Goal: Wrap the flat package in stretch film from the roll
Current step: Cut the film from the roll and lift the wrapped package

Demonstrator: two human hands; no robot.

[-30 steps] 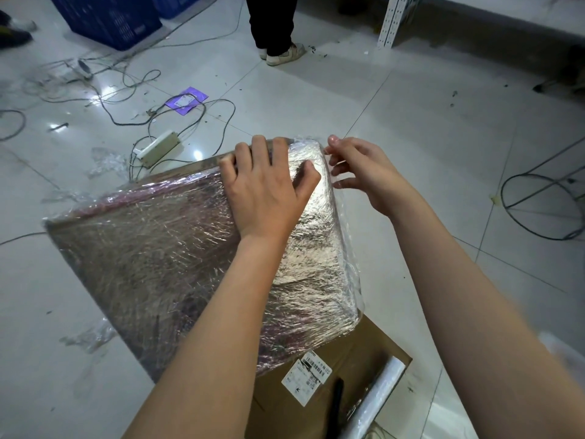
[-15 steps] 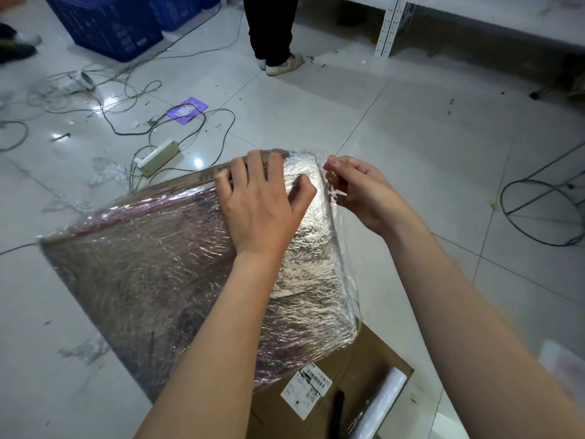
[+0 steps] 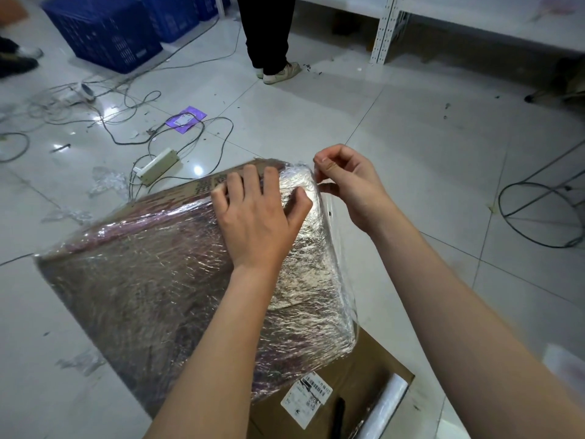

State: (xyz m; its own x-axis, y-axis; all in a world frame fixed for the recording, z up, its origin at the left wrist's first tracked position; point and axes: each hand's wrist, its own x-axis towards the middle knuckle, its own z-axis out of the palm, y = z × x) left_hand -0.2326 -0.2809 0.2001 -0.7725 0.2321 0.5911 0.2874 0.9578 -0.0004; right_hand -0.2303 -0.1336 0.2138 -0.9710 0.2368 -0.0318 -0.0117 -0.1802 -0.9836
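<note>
Right hand (image 3: 351, 188) fingers now curled tighter, pinching film (image 3: 329, 217) at package (image 3: 158, 280) corner; left hand (image 3: 256, 217) still pressing flat.

left hand (image 3: 256, 220): flat, fingers spread, palm down | right hand (image 3: 348, 185): fingers curled, pinching

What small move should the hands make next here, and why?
Probably the right hand should press the loose film end it pinches down onto the package, which already looks fully wrapped, while the left hand holds it flat.
</note>
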